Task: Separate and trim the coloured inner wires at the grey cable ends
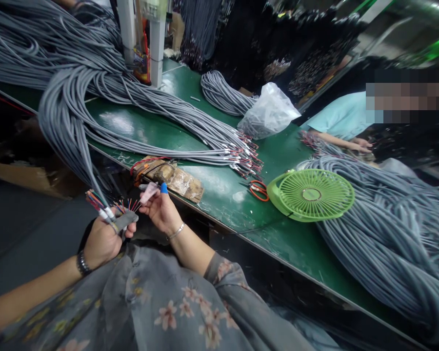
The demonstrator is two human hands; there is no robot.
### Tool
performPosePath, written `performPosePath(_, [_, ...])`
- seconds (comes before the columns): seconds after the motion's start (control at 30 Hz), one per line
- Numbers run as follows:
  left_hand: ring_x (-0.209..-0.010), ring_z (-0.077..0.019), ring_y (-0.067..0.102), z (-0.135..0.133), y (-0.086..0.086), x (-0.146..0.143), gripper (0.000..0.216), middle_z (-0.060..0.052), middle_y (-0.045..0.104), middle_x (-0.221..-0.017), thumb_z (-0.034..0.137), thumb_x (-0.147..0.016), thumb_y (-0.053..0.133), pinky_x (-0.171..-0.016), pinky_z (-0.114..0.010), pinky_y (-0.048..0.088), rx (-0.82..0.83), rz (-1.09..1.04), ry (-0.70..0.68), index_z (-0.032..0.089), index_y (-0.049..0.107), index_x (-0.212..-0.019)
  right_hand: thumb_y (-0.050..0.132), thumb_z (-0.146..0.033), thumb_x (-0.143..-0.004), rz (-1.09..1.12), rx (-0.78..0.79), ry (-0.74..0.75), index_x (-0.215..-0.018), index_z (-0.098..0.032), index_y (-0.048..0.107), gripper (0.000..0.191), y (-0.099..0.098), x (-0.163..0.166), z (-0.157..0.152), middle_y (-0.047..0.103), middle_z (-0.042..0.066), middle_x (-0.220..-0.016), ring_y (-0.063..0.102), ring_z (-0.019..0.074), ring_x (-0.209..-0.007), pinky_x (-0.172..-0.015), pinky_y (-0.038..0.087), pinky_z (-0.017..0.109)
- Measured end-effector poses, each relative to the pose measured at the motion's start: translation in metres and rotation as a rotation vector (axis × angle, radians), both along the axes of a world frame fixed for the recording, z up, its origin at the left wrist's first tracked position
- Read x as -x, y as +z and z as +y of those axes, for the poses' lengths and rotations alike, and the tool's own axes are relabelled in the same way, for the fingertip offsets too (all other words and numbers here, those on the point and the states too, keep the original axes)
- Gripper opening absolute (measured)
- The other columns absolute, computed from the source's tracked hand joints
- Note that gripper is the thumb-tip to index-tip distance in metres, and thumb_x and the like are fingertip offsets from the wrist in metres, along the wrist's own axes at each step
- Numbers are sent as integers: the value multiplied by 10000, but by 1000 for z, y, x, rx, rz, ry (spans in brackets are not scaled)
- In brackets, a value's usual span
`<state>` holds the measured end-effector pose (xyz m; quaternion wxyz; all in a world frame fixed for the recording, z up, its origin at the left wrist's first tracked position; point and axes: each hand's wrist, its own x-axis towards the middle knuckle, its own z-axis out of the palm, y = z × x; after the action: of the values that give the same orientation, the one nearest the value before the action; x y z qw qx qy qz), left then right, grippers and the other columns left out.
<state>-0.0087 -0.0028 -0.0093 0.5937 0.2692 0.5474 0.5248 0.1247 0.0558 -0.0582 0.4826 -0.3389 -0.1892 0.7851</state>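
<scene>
My left hand [104,239] is closed round the ends of a few grey cables [64,126], whose coloured inner wires [95,200] fan out above my fist. A grey finger cover sits on my left thumb. My right hand [160,208] is just to the right, fingers pinched near the wire tips, with a blue cap on one fingertip and a pale cover on another. What it pinches is too small to name. The cables run up from my left hand onto the green table [212,185].
A big bundle of grey cables [175,117] with stripped ends lies across the table. A green fan [312,194], orange-handled scissors [258,190], a taped brown block [173,178] and a plastic bag [269,112] lie nearby. Another person [344,122] works at the far right beside more cable [388,224].
</scene>
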Motion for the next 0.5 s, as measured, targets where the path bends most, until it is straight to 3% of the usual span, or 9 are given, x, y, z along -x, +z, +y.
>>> performPosePath(0.2, [-403, -115, 533, 0, 4, 0, 254, 23, 639, -451, 303, -450, 864, -396, -217, 386, -29, 6, 23, 203, 681, -594, 792, -510, -933, -9, -20, -26, -934, -197, 744, 318, 6, -2, -3, 743, 15, -837, 636, 122, -682, -607, 562, 217])
performPosePath(0.4, [-424, -115, 555, 3, 5, -3, 227, 18, 641, -463, 284, -461, 843, -400, -207, 401, -43, -7, 29, 206, 671, -587, 890, -631, -770, -170, -143, -165, -794, -206, 694, 469, -4, -1, -7, 658, -31, -669, 534, 103, -573, -565, 513, 232])
performPosePath(0.5, [-422, -116, 546, 4, 7, -5, 219, 22, 638, -459, 285, -470, 850, -398, -207, 397, -33, -10, 28, 211, 680, -587, 851, -692, -779, -348, -222, -285, -706, -211, 651, 527, -9, -1, -7, 621, -39, -613, 507, 98, -547, -558, 469, 236])
